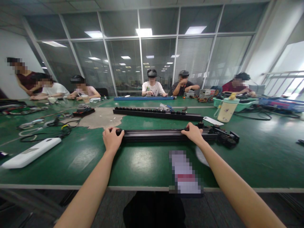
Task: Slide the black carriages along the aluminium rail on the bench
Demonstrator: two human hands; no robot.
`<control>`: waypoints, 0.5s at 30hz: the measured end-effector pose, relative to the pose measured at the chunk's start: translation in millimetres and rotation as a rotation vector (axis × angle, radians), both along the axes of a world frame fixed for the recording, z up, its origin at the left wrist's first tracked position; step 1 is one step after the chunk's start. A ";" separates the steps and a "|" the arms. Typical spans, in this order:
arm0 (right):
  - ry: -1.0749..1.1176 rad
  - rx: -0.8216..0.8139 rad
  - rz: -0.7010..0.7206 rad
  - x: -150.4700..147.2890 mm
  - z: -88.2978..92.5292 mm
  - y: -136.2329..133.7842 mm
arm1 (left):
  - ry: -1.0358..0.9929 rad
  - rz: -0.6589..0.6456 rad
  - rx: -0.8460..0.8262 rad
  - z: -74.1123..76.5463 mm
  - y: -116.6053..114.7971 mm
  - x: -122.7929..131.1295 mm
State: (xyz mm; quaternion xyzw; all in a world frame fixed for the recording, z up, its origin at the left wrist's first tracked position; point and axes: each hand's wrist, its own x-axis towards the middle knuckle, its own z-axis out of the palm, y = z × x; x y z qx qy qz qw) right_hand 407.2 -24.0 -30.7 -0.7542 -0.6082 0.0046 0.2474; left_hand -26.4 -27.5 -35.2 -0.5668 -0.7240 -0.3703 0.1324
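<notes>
A long black rail (pixel 152 135) with a shiny lengthwise channel lies across the green table in front of me. My left hand (pixel 112 139) grips its left end, thumb and fingers closed around a small black piece there. Farther right, my right hand (pixel 195 134) is closed on the top of the same rail, fingertips at another small dark piece. Beyond that hand, a jumble of black parts (pixel 226 136) sits around the rail's right end. Behind it lies a second black rail (pixel 156 114) with a row of black pieces along its top.
Near the front edge lies a blurred-out phone (pixel 186 174). A white elongated device (pixel 33 153) and cables (pixel 47 134) are at left. A cream cup (pixel 228 110) and green basket (pixel 247 106) stand at right. Several people sit across the table, by a blue bar (pixel 143 98).
</notes>
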 end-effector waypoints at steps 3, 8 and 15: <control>-0.001 -0.010 0.003 -0.2 0.4 -0.1 | 0.007 0.003 0.006 -1.2 1.4 -1.4; 0.007 -0.023 0.002 0.0 1.0 0.7 | 0.018 0.010 0.007 -2.0 2.6 -3.4; -0.024 -0.036 -0.009 -1.7 3.3 -1.4 | 0.046 0.012 0.001 -1.2 1.2 -5.2</control>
